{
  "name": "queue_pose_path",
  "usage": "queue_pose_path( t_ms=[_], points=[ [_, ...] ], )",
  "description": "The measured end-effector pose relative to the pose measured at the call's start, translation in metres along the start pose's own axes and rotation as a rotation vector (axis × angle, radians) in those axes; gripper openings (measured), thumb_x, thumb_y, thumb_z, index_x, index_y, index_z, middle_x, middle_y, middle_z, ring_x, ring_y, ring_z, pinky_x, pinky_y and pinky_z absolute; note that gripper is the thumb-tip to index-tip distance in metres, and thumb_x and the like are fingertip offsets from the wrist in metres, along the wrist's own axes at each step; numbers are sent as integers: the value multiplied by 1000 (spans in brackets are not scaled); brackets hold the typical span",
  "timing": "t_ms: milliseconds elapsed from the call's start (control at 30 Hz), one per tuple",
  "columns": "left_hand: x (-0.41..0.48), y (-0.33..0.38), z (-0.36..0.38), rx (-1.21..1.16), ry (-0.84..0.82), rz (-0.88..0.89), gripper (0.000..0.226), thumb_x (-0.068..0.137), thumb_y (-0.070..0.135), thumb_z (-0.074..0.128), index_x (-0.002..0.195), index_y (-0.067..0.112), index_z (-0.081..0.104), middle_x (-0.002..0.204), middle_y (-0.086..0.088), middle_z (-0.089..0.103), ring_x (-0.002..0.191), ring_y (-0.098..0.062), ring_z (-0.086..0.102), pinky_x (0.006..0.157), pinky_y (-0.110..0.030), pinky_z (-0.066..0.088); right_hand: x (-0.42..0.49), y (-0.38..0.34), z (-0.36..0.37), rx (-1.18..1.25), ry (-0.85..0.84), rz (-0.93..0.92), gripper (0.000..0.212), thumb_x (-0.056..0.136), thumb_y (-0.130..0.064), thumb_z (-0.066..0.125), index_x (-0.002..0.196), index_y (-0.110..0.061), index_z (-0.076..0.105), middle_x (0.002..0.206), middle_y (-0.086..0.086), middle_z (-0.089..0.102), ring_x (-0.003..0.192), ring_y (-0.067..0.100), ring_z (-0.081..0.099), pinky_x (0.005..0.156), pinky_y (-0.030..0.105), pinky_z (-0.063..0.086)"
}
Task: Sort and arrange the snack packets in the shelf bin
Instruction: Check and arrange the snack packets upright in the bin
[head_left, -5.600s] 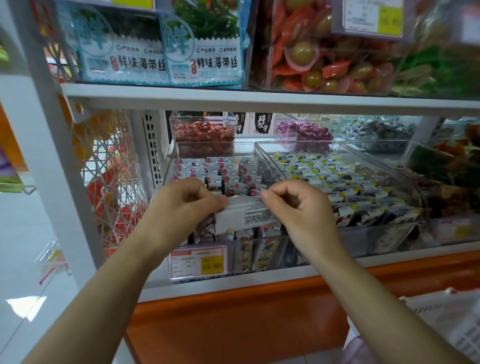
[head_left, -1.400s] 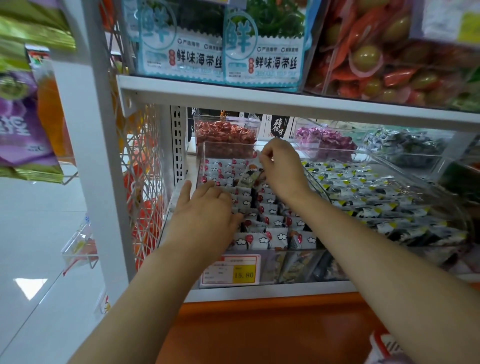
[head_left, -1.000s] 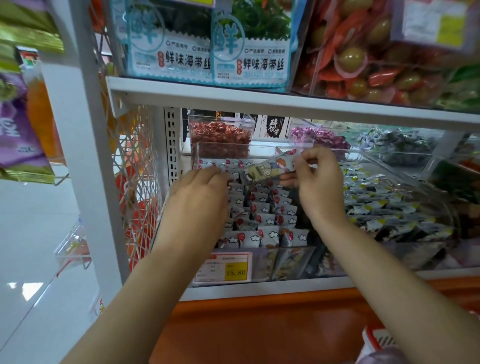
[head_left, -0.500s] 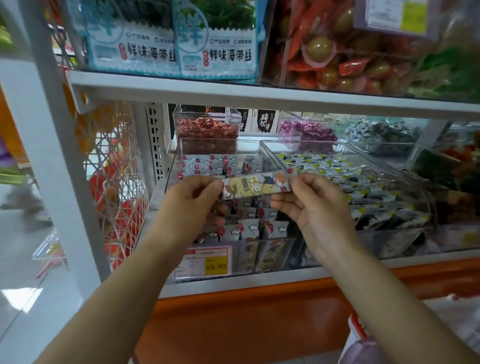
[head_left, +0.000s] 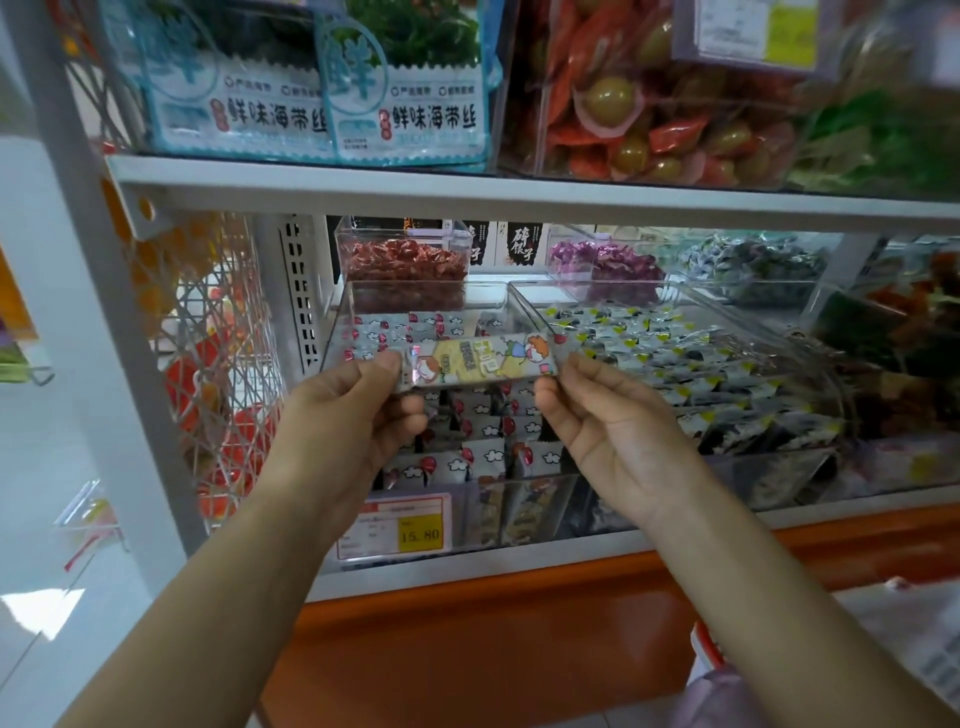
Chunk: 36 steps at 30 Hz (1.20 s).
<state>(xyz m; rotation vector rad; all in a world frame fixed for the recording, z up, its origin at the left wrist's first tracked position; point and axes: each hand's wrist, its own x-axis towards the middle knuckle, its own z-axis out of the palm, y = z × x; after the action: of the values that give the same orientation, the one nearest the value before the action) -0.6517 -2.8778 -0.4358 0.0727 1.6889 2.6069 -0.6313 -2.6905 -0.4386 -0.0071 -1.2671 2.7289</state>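
Observation:
A long snack packet (head_left: 480, 361) with cartoon figures and a yellow panel is held level above the clear shelf bin (head_left: 423, 299). My left hand (head_left: 345, 415) pinches its left end and my right hand (head_left: 608, 421) pinches its right end. The bin below holds several rows of small packets (head_left: 483, 457) with red dots and white clouds, standing on edge. A price tag reading 15.80 (head_left: 402, 530) is on the bin's front wall.
A second clear bin (head_left: 691, 358) of black, white and yellow packets sits to the right. Behind are tubs of red sweets (head_left: 405, 265) and purple sweets (head_left: 602, 262). The upper shelf (head_left: 519, 195) carries seaweed bags and red-green snacks. A white wire rack (head_left: 218, 353) stands left.
My right hand lifted one packet out of the back of the bin and drew it forward. My left hand left the rows and took its left end. Both now hold it level.

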Motion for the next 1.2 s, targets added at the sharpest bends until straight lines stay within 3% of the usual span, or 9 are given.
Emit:
queue_pose_path(
  t_ms=[233, 400, 533, 667, 800, 900, 1033, 1100, 1200],
  points=[
    [1, 0, -1, -16, -140, 31, 15, 80, -5, 54, 91, 5, 58, 62, -3, 69, 65, -12, 69, 58, -15, 53, 2, -1, -4, -36, 63, -111, 16, 92, 2, 46, 83, -1, 59, 60, 7, 67, 55, 14, 67, 51, 20, 54],
    [-3, -2, -1, 179, -193, 119, 16, 85, -6, 53, 86, 8, 60, 78, -11, 62, 70, -17, 69, 62, -19, 55, 4, 3, -8, -308, 34, -281, 22, 80, -28, 61, 77, -6, 57, 75, 15, 57, 60, 20, 66, 54, 26, 55],
    [-4, -3, 1, 175, -184, 89, 12, 84, 2, 59, 91, 11, 61, 81, -5, 67, 75, -17, 70, 62, -21, 55, 5, 6, -11, -505, -6, -354, 2, 87, -10, 60, 86, -10, 62, 85, 12, 54, 68, 17, 63, 61, 28, 56],
    [-4, -4, 0, 361, -170, 160, 28, 81, 24, 64, 108, 20, 62, 97, -4, 68, 79, -13, 70, 67, -19, 54, 3, 9, -9, -695, -105, -376, 18, 90, -5, 55, 99, -17, 65, 104, 11, 65, 82, 19, 70, 74, 37, 58],
    [-4, -5, 0, 399, -146, 176, 21, 86, 17, 61, 106, 23, 65, 91, 1, 70, 79, -11, 70, 68, -17, 54, 0, 9, -7, -768, -76, -407, 12, 82, -20, 65, 91, -20, 73, 91, 3, 71, 86, 22, 69, 76, 43, 57],
    [-6, -4, 1, 453, -180, 205, 24, 84, 16, 63, 106, 25, 64, 94, 0, 68, 80, -11, 70, 68, -15, 54, -1, 7, -6, -735, -43, -397, 8, 83, -15, 68, 79, -18, 74, 82, 3, 71, 83, 26, 68, 70, 42, 59],
    [-8, -3, 3, 590, -228, 248, 24, 82, 18, 66, 104, 28, 62, 95, 0, 69, 77, -11, 68, 65, -16, 54, 0, 7, -7, -830, 67, -460, 20, 84, -17, 66, 65, -10, 65, 73, 24, 60, 76, 44, 59, 68, 56, 54],
    [-9, -3, 5, 663, -220, 262, 20, 81, 23, 68, 99, 29, 62, 90, 1, 68, 76, -13, 67, 65, -21, 55, 0, 7, -6, -884, 85, -501, 23, 85, -18, 65, 64, -10, 64, 70, 20, 61, 72, 35, 61, 66, 49, 55],
    [-10, -4, 5, 724, -191, 281, 19, 77, 33, 69, 88, 21, 61, 84, -2, 65, 72, -17, 63, 62, -27, 54, -3, 8, -4, -975, 35, -562, 19, 85, -17, 65, 66, -13, 67, 62, 8, 62, 60, 15, 58, 57, 24, 48]
  ],
)
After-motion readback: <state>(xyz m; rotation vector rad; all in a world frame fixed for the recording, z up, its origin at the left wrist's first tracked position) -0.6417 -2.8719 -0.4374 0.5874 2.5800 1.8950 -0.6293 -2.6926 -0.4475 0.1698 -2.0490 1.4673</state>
